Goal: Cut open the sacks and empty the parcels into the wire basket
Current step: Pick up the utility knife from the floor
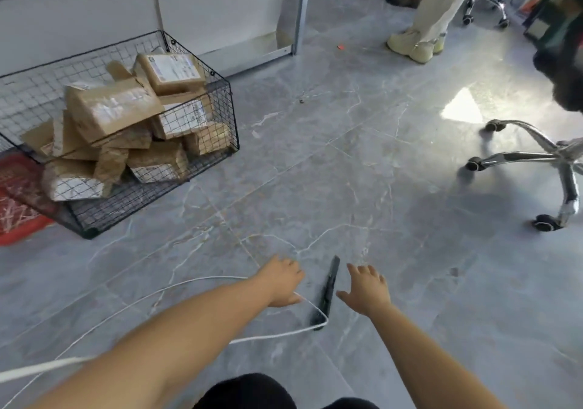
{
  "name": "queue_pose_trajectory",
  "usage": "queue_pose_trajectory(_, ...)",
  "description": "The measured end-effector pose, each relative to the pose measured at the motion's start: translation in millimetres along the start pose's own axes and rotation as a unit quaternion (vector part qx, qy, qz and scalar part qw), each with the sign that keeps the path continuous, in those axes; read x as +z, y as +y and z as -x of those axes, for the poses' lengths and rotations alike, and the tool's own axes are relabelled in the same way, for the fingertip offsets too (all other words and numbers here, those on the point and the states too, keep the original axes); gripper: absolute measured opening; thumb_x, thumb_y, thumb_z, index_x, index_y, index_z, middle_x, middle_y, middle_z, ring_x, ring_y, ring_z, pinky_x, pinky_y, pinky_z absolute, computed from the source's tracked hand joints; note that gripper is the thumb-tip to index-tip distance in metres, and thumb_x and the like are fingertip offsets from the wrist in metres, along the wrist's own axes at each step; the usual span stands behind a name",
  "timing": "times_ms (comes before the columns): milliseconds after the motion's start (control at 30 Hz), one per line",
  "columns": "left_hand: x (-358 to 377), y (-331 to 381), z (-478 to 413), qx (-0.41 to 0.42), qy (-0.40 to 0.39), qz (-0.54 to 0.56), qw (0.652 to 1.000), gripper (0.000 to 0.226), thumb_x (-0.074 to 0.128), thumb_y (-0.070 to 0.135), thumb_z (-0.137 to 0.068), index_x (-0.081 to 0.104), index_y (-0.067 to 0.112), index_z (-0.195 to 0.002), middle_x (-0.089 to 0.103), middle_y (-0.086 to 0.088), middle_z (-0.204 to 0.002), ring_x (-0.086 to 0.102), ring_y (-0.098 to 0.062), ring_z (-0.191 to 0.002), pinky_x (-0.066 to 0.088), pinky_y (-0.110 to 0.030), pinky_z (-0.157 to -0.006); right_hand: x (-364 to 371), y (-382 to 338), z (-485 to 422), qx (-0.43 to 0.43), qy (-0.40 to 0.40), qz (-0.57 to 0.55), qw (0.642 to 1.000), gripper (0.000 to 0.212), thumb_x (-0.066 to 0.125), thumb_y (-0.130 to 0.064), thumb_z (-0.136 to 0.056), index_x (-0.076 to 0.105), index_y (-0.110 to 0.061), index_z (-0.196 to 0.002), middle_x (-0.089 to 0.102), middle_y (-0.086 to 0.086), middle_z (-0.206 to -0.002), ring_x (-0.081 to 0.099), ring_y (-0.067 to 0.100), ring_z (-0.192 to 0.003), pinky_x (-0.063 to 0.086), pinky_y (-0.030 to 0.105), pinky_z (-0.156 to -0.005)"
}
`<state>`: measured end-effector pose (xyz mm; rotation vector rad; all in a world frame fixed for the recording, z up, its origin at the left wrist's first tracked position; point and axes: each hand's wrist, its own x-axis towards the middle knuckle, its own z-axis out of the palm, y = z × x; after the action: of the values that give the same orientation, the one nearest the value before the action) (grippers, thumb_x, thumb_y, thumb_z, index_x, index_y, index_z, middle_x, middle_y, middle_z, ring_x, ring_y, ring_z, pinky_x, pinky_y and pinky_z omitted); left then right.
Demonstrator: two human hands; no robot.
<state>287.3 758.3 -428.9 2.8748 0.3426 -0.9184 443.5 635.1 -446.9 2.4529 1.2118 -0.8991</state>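
A black utility knife (329, 291) lies on the grey floor between my two hands. My left hand (282, 280) is just left of it, fingers curled around a white cord (176, 287) that loops across the floor and under the knife's near end. My right hand (367, 288) hovers just right of the knife, fingers spread, holding nothing. A black wire basket (225, 93) stands at the left, piled with several brown cardboard parcels (110, 108). No sack is in view.
A red crate (19, 216) sits behind the basket's near left corner. An office chair's chrome wheeled base (536, 156) stands at the right. A person's legs in light trousers and pale shoes (413, 45) are at the back. A metal post (301, 7) meets the white wall.
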Motion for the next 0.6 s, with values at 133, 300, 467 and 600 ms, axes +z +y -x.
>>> queue_pose_trajectory(133,57,7,-70,0.013,-0.013,-0.014,1.0,0.063,0.034,0.047,-0.095,0.025,0.005,-0.141,0.032,-0.021,-0.143,0.036,-0.035,-0.128,0.032,-0.046,-0.101,74,14,-68,0.006,-0.004,-0.011,1.0,0.066,0.047,-0.043,-0.092,0.019,-0.019,-0.146,0.028,0.01,-0.15,0.019,0.032,-0.141,0.021,0.044,-0.115)
queue_pose_trajectory(300,105,10,-117,0.015,-0.027,-0.008,1.0,0.064,0.031,0.045,-0.097,0.016,0.005,-0.145,0.029,-0.019,-0.144,0.033,-0.033,-0.13,0.03,-0.046,-0.103,132,13,-115,0.032,0.002,-0.05,0.998,0.053,0.044,-0.037,-0.094,0.028,-0.019,-0.142,0.041,0.011,-0.138,0.037,0.032,-0.129,0.035,0.041,-0.105)
queue_pose_trajectory(467,124,7,-129,0.002,-0.021,0.012,1.0,0.069,0.032,0.046,-0.096,0.009,0.006,-0.147,0.024,-0.016,-0.148,0.027,-0.031,-0.134,0.028,-0.045,-0.104,149,-3,-132,0.067,0.037,-0.132,0.988,0.047,0.049,-0.03,-0.093,0.031,-0.017,-0.134,0.045,0.01,-0.123,0.05,0.029,-0.109,0.046,0.033,-0.075)
queue_pose_trajectory(600,119,-1,-133,-0.016,-0.013,0.028,0.999,0.07,0.031,0.046,-0.096,0.003,0.008,-0.148,0.016,-0.015,-0.152,0.019,-0.029,-0.139,0.026,-0.045,-0.107,152,-14,-137,0.09,0.049,-0.183,0.978,0.043,0.046,-0.019,-0.093,0.031,-0.018,-0.134,0.043,0.011,-0.119,0.055,0.029,-0.085,0.037,0.028,-0.055)
